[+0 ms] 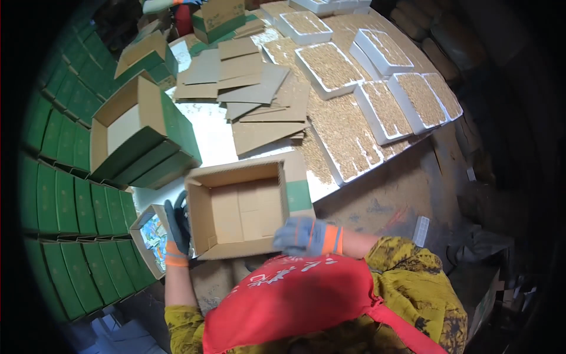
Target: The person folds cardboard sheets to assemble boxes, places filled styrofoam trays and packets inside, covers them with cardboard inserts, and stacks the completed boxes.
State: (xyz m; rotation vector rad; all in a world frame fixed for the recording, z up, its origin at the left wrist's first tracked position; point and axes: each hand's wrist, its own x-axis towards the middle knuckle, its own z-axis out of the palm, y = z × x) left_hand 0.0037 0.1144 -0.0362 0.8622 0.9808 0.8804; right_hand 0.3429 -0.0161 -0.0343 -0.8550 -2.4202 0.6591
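Observation:
Right in front of me on the table is an open cardboard box (pixel 241 210), its inside bare down to the bottom flaps. Green printing shows on its right outer side. My left hand (pixel 178 225), in a grey glove with an orange cuff, is upright along the box's left outer wall, fingers apart. My right hand (pixel 305 236), gloved alike and slightly blurred, is at the near right corner; how firmly its fingers hold the edge is unclear. Left of my left hand, a small cardboard box (pixel 138 225) holds blue-and-green packets (pixel 155 239).
Stacked green boxes (pixel 84 199) line the left. Another open green carton (pixel 177 119) stands beyond my left hand. Cardboard sheets (pixel 265 88) lie mid-table. White foam trays (pixel 329 71) filled with tan, grain-like material are at right. At the far end, a co-worker's gloved hand (pixel 188 1) shows.

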